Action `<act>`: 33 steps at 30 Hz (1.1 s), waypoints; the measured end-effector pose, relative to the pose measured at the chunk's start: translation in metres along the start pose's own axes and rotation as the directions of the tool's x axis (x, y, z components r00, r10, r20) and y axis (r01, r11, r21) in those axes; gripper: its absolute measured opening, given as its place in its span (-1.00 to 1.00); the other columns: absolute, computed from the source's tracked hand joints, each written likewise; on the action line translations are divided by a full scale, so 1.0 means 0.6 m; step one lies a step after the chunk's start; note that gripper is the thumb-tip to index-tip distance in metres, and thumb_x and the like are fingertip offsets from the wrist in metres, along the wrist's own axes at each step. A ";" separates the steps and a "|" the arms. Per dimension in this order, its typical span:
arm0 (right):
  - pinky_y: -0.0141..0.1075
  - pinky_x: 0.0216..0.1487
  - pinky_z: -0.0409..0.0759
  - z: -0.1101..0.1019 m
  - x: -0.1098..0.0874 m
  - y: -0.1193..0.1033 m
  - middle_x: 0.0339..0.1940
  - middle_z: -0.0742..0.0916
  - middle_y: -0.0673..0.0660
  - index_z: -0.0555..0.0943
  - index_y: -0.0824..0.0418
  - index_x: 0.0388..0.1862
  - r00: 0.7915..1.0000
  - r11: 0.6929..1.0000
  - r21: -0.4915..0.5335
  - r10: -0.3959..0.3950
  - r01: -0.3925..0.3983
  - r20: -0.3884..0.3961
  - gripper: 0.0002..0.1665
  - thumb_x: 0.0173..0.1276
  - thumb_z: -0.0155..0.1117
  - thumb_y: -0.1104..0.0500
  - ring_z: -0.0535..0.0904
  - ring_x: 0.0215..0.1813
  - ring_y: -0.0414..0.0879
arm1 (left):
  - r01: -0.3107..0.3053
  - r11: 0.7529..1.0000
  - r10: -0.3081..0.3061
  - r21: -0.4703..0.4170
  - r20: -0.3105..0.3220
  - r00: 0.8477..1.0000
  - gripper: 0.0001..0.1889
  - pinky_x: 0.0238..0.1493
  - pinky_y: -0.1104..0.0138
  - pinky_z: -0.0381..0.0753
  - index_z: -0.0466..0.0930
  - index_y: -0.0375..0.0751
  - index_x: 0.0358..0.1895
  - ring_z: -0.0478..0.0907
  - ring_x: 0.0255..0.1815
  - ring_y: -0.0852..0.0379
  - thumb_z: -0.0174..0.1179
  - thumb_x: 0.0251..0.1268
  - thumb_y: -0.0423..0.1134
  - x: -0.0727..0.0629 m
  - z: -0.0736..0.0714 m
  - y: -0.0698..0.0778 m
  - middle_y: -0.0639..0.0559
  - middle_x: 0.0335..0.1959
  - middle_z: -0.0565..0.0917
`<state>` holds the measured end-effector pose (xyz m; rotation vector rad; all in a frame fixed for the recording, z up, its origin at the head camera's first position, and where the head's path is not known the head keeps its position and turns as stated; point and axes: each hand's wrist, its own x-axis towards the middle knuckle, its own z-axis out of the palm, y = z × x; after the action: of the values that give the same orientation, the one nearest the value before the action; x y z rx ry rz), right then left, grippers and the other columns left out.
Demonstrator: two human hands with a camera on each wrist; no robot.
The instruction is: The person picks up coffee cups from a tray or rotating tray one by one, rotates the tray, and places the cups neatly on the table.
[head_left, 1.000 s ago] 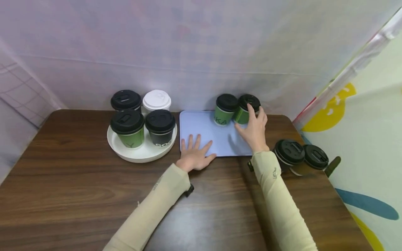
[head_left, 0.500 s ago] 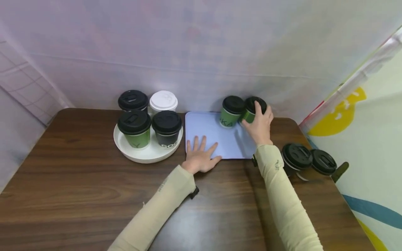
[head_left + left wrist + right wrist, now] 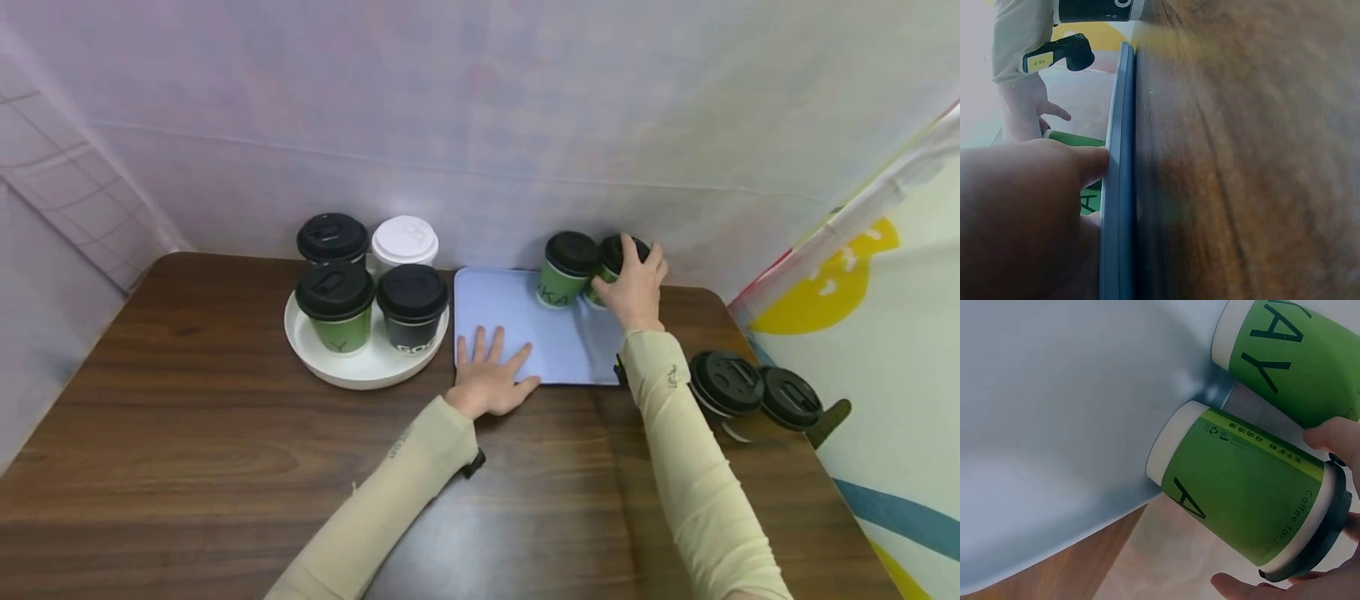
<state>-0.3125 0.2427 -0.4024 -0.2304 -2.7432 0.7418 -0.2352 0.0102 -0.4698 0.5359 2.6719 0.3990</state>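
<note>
My left hand [image 3: 491, 385] lies flat with fingers spread on the near left part of a light blue tray [image 3: 517, 304]; in the left wrist view its thumb [image 3: 1088, 164] reaches the tray's edge. At the tray's far right corner, my right hand [image 3: 636, 287] holds a green paper coffee cup [image 3: 1241, 487] with a black lid, thumb and fingers around the lid end. That cup stands upright on the tray, partly hidden by the hand in the head view. Close to its left stands a second green, black-lidded cup [image 3: 562, 279].
Left of the tray, a round white tray [image 3: 352, 379] bears several lidded cups, one with a white lid [image 3: 405, 240]. Two more black-lidded cups [image 3: 726, 383] stand near the table's right edge by my right sleeve. A curtain [image 3: 480, 125] hangs behind the wooden table [image 3: 225, 450].
The head view has shifted, so everything appears farther right. My right hand stays at the same corner cup, its fingers now closer around the lid. My left hand keeps its place on the tray.
</note>
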 end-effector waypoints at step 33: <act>0.39 0.40 0.41 -0.009 0.004 0.003 0.67 -0.01 0.50 0.13 0.12 0.70 0.999 1.000 0.009 0.028 -0.028 0.029 -0.10 0.48 0.30 0.17 0.03 0.60 0.55 | -0.009 1.000 0.009 0.001 -0.009 1.000 -0.31 0.69 -0.25 -0.46 -0.12 0.39 0.69 -0.48 0.76 -0.29 -0.34 0.59 0.37 -0.025 -0.013 0.011 -0.11 0.76 -0.31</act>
<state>-0.3131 0.2471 -0.3983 -0.2586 -2.7682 0.7718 -0.2235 0.0080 -0.4558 0.5482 2.6795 0.4046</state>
